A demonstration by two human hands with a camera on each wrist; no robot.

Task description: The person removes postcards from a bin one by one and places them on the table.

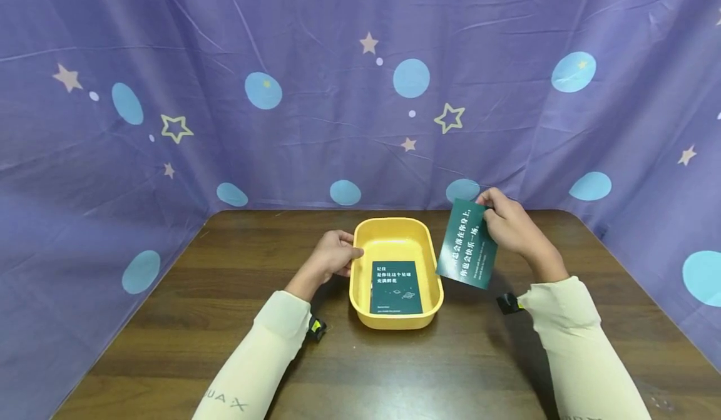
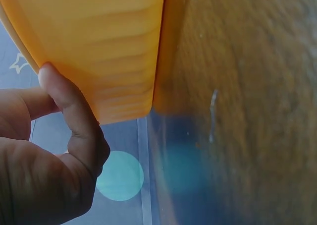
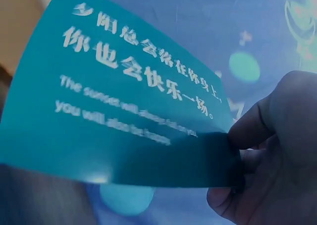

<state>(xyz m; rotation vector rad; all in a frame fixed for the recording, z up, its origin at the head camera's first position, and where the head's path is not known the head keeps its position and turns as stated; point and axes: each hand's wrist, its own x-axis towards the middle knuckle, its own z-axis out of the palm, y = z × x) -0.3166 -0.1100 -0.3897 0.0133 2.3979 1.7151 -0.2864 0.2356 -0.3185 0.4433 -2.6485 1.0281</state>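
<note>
Tabletop (image 1: 219,276) spreads at left. Near centre, the left hand (image 1: 333,254), fingers bent, grips the yellow tray (image 1: 395,323) by its left rim; a flat card (image 1: 397,295) lies inside. Right of centre, near the tray's right edge, the right hand (image 1: 511,225) pinches a raised card (image 1: 466,245).

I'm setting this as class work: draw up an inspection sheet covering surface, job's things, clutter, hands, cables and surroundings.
Surface: brown wood-grain table.
Job's things: yellow tray on the table, one green printed card lying inside; second card held up beside the tray.
Clutter: nothing seen.
Hands: left hand grips the tray's rim; right hand pinches the second card near a corner.
Cables: nothing seen.
Surroundings: purple curtain with stars and blue discs.
</note>
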